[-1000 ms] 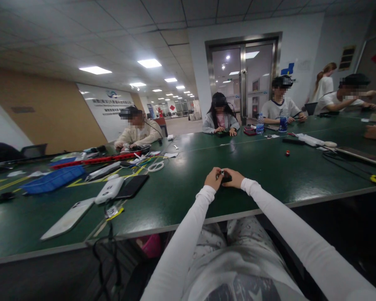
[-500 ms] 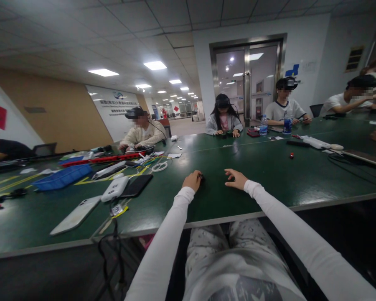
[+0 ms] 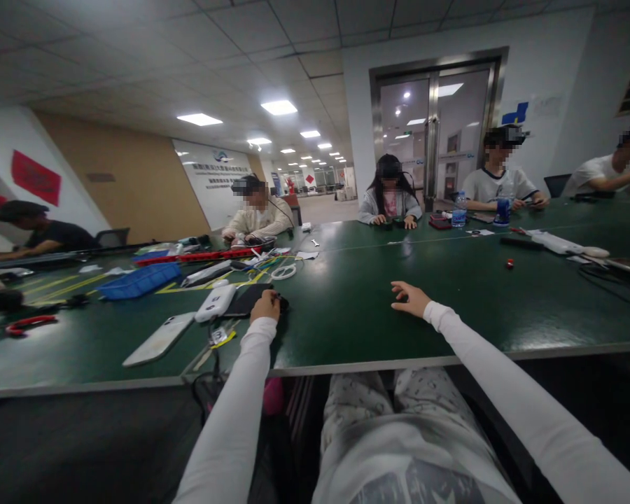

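Fingers curled, my left hand point(image 3: 265, 306) grips a small dark object point(image 3: 283, 303) whose kind I cannot make out. It is just at the right end of a black phone-like slab point(image 3: 244, 301). A white power bank or similar device point(image 3: 215, 302) lies left of that slab, and a white phone point(image 3: 159, 340) lies further left, nearer the edge. My right hand point(image 3: 411, 299) rests over the green table point(image 3: 341, 308) with its fingers apart and nothing in them.
A blue tray point(image 3: 139, 281), a coiled white cable point(image 3: 283, 271) and loose tools lie to the left. On the right are a small red object point(image 3: 509, 264), a white device point(image 3: 561, 242) and bottles point(image 3: 502, 210). Several people sit around the table.
My left hand has moved left across the table with the small dark object, up to the black slab. My right hand keeps its spread pose. The view has turned slightly left.
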Demonstrator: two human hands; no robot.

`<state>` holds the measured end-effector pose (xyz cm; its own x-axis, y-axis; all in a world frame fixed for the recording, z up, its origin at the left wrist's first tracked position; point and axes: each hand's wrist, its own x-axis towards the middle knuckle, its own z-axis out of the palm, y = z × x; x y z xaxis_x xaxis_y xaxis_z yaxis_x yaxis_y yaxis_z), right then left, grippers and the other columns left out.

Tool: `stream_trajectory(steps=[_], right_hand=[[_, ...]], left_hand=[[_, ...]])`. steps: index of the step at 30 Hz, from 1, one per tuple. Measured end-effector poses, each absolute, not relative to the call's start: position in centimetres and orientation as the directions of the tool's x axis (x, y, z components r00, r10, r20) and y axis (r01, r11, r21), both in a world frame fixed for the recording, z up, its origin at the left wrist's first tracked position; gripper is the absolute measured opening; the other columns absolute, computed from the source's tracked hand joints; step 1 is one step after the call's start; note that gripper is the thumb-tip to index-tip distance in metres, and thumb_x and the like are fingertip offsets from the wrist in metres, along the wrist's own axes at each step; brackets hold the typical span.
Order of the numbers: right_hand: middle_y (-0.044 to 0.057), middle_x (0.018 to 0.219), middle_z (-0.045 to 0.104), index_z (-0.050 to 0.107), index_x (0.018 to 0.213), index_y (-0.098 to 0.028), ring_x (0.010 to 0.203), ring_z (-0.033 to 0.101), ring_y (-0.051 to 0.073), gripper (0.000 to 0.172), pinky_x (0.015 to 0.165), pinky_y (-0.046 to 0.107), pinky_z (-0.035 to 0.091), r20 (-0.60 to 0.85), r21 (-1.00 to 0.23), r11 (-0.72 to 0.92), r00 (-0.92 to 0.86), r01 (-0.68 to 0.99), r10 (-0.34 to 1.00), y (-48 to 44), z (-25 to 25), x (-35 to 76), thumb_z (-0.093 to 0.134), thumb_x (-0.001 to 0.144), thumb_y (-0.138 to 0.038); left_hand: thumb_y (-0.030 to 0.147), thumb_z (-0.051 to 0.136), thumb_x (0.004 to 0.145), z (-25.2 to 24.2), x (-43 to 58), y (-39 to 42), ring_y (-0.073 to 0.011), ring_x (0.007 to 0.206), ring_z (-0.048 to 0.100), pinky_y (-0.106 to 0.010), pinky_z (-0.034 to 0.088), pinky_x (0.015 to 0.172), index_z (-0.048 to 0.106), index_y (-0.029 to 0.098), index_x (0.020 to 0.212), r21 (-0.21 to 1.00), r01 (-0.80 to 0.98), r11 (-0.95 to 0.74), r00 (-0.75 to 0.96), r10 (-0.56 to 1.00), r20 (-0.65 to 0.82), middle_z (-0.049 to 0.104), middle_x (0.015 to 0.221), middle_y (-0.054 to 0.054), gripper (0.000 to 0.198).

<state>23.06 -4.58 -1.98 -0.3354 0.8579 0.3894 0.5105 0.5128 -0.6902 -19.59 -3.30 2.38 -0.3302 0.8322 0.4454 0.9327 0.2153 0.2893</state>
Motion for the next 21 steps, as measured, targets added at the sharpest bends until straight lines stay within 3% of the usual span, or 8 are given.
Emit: stream_trajectory(steps=[8, 21], right_hand=[[0.008, 0.105, 0.05, 0.036, 0.116, -0.02, 0.08, 0.053, 0.013, 0.059, 0.072, 0.032, 0.045, 0.371, -0.682, 0.509, -0.351, 0.525, 0.859, -4.44, -2.16, 23.22, 0.062, 0.063, -0.027], [0.008, 0.105, 0.051, 0.037, 0.115, -0.02, 0.079, 0.054, 0.013, 0.058, 0.072, 0.031, 0.046, 0.382, -0.673, 0.512, -0.342, 0.534, 0.859, -4.52, -2.23, 23.15, 0.062, 0.063, -0.027]], left_hand=[[0.027, 0.043, 0.073, 2.19, -19.84, -3.34, -0.0183, 0.09, 0.05, -0.03, 0.039, 0.076, 0.049, 0.018, 0.093, 0.34, 0.908, 0.245, -0.407, 0.709, 0.576, 0.055, 0.095, -0.008, 0.022], [0.032, 0.048, 0.069, 2.13, -19.64, -3.1, -0.0206, 0.09, 0.048, -0.031, 0.039, 0.074, 0.054, 0.02, 0.089, 0.252, 0.924, 0.289, -0.38, 0.771, 0.511, 0.054, 0.093, -0.008, 0.024]])
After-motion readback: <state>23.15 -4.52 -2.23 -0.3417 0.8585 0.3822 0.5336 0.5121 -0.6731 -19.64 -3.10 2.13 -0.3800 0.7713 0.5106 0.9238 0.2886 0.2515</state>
